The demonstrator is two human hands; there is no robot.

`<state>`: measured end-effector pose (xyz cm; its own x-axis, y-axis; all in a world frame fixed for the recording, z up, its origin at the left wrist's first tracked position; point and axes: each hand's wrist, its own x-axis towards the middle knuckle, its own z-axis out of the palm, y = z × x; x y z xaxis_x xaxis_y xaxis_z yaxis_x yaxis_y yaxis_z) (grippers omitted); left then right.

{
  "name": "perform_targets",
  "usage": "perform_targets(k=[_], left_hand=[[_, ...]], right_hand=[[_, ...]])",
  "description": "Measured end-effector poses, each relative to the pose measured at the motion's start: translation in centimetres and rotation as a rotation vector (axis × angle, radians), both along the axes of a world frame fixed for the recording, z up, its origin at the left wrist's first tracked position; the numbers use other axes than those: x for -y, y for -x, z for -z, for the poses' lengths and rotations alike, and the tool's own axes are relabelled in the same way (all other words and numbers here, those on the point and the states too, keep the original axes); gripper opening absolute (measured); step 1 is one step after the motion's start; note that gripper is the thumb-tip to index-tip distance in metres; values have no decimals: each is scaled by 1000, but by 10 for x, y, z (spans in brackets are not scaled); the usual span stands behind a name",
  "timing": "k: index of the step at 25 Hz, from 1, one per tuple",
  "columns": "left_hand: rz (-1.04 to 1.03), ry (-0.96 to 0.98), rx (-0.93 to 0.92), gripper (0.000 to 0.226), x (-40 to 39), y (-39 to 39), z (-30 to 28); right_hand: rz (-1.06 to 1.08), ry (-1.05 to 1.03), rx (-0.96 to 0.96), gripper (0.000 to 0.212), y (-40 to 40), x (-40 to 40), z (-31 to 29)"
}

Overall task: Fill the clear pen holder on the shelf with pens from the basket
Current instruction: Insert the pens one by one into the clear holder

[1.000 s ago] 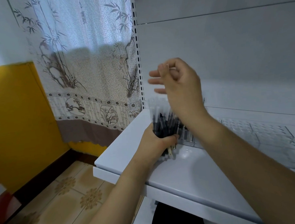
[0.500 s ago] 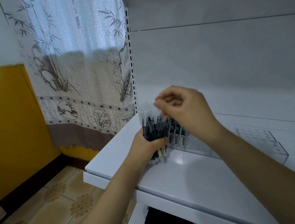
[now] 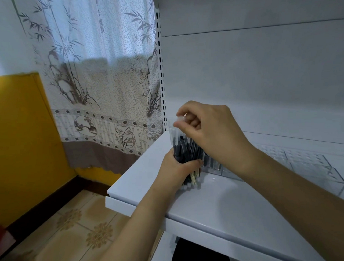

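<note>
Here the left hand grips a bundle of dark pens on the white shelf; above it, the right hand pinches one pen's clear cap, the clear pen holder behind its wrist.

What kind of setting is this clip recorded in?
Likely a small shop or a mock-up of one: a white retail shelf on a slotted upright, a clear pen holder being stocked, a bamboo-print curtain beside it.
</note>
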<state>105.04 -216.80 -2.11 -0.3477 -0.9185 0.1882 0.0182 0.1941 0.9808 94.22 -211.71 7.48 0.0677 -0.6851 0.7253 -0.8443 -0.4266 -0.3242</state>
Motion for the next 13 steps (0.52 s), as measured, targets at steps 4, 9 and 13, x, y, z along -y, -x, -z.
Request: perform_targets(k=[4,9,13], left_hand=[[-14,-16,11,32,-3,-1,-2],[-49,52,52,19,-4,0,-5],[-80,24,113,30,-5,1,-3]], right_hand=[[6,-1,-19,20,3,0,1],[51,-94,-85,37,-5,-9,10],[217,-167,-214,62,-22,-13,33]])
